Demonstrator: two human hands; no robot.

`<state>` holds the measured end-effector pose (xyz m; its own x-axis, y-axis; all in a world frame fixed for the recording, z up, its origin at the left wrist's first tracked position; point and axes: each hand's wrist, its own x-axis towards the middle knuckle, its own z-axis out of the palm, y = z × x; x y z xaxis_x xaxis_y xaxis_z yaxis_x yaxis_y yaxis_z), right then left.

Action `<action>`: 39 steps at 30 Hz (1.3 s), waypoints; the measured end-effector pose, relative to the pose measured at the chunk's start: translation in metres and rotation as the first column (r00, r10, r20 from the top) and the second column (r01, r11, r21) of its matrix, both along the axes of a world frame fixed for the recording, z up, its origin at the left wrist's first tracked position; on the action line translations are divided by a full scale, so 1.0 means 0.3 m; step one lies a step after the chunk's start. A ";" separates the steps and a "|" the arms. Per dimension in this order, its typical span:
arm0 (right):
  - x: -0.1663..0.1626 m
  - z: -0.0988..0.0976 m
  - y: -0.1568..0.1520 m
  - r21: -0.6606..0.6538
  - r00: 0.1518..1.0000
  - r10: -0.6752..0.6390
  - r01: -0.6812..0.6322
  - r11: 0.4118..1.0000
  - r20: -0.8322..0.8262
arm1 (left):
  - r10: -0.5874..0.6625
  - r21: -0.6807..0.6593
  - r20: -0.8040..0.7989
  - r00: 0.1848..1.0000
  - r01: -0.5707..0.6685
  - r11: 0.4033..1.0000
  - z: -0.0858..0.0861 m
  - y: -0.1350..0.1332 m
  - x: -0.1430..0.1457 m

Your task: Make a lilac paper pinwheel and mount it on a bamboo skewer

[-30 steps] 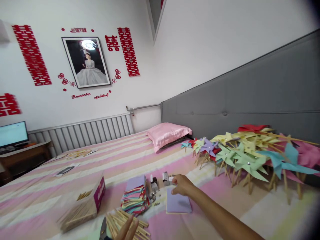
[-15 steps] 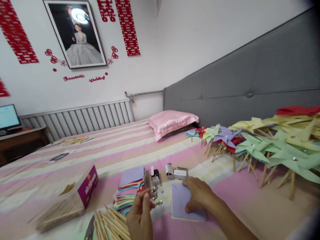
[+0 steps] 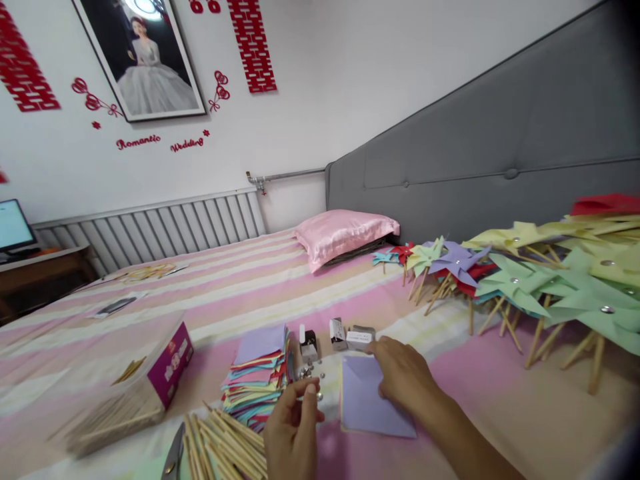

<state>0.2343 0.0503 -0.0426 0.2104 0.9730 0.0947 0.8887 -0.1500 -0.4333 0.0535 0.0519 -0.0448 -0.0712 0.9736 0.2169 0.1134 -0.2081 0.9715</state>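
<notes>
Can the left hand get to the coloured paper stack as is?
Probably yes: the left hand sits just right of the paper stack, nothing between them; the wooden sticks lie nearer the camera, clear of it.

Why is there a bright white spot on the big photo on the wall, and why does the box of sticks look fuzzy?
Head view: a light, probably a lamp, glares off the framed photo at its top edge; the box of sticks lies low and left, where the wide lens goes soft; the pinwheels stretch towards the right edge; the bottom right corner fades dark.
</notes>
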 end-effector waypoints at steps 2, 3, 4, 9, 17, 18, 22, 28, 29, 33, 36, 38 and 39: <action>0.008 0.004 0.002 0.025 0.999 -0.024 0.025 0.999 -0.049 | -0.010 -0.013 -0.020 1.000 0.010 1.000 -0.005 0.000 -0.005; 0.013 0.010 0.003 0.032 0.996 -0.023 0.026 0.999 -0.084 | -0.019 -0.026 -0.028 0.999 0.018 0.999 -0.007 0.002 -0.009; 0.018 0.019 0.002 0.039 0.992 -0.010 0.015 0.999 -0.124 | -0.030 -0.043 -0.031 0.999 0.029 0.999 -0.009 0.005 -0.014; 0.037 0.080 -0.017 0.109 0.927 0.167 -0.138 0.984 -0.335 | -0.058 -0.091 -0.026 0.998 0.055 0.994 0.003 0.006 -0.024; 0.000 0.134 -0.029 0.356 0.504 0.368 -0.124 0.926 -0.781 | 0.000 -0.219 0.202 0.979 0.045 0.975 -0.019 0.011 -0.025; -0.005 0.135 -0.027 0.375 0.485 0.387 -0.127 0.918 -0.784 | -0.011 -0.277 0.267 0.964 0.087 0.957 -0.026 0.017 -0.026; -0.020 0.135 -0.027 0.439 0.501 0.464 -0.177 0.881 -0.730 | -0.086 -0.424 0.608 0.789 0.415 0.805 -0.016 0.014 -0.024; -0.020 0.122 -0.030 0.403 0.474 0.505 -0.306 0.863 -0.721 | -0.091 -0.282 0.842 0.531 0.578 0.766 0.072 -0.039 -0.005; -0.020 0.118 -0.029 0.403 0.469 0.522 -0.336 0.852 -0.713 | -0.105 -0.278 0.835 0.541 0.578 0.767 0.076 -0.045 -0.002; -0.024 0.106 -0.025 0.398 0.486 0.562 -0.404 0.824 -0.670 | -0.165 -0.268 0.732 0.662 0.501 0.823 0.050 -0.052 0.006; -0.028 0.104 -0.023 0.406 0.515 0.569 -0.402 0.821 -0.642 | -0.168 -0.304 0.651 0.740 0.457 0.836 0.019 -0.040 0.003; -0.030 0.107 -0.026 0.406 0.517 0.569 -0.401 0.821 -0.640 | -0.149 -0.315 0.631 0.762 0.426 0.848 0.008 -0.030 -0.004; -0.030 0.110 -0.028 0.399 0.515 0.568 -0.407 0.821 -0.643 | -0.136 -0.317 0.626 0.768 0.409 0.856 0.005 -0.026 -0.008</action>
